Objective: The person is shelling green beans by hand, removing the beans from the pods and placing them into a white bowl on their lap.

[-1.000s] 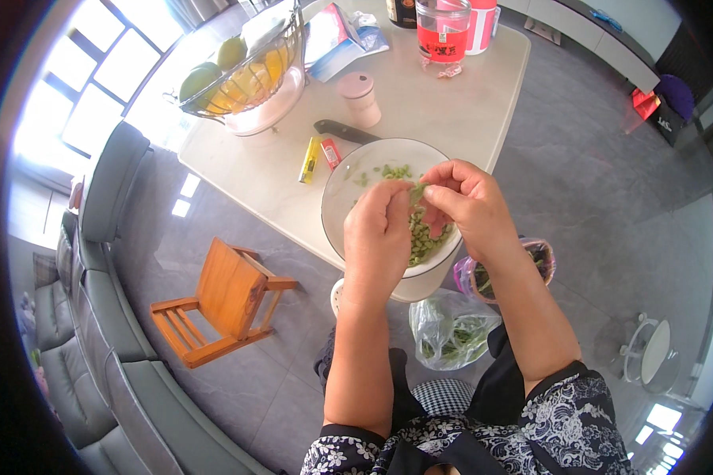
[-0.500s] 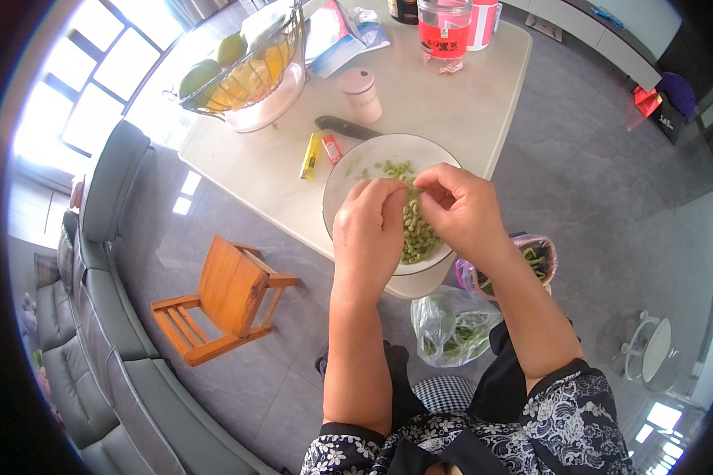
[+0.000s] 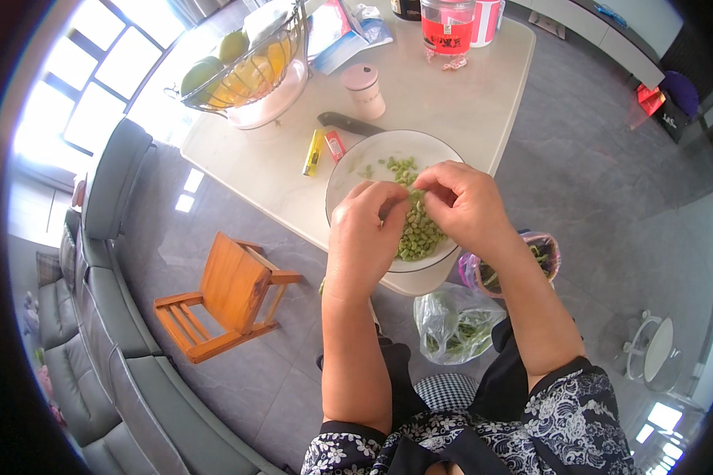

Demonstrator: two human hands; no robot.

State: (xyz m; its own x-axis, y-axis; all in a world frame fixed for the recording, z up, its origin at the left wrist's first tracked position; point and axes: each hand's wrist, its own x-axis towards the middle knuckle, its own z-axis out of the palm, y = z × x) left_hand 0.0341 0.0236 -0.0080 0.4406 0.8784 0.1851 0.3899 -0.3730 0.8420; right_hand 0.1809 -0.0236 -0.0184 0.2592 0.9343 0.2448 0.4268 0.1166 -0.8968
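Observation:
Both hands hover over a white, dark-rimmed bowl (image 3: 348, 176), which holds a heap of shelled green beans (image 3: 421, 234). My left hand (image 3: 366, 229) is closed, thumb and forefinger pinched above the heap. Close beside it my right hand (image 3: 466, 202) is pinched too, its fingertips almost meeting the left ones. A bit of green shows between the fingertips, too small and covered to name. Beyond the bowl's rim lies a knife with a black handle (image 3: 348, 123). Below the table edge sit a clear plastic bag (image 3: 444, 309) of green pods and a lined bin (image 3: 553, 252) with green scraps.
On the table stand a wire fruit basket (image 3: 249, 83), a pink cup (image 3: 363, 91), a red-labelled jar (image 3: 447, 32), a yellow packet (image 3: 314, 153) and a small red packet (image 3: 335, 146). A wooden chair (image 3: 234, 285) is on the left, before a grey sofa (image 3: 115, 317).
The fingertips have drawn slightly apart, and the thin green strand seen between them no longer spans the gap. My left hand has dipped a little. The view has shifted slightly.

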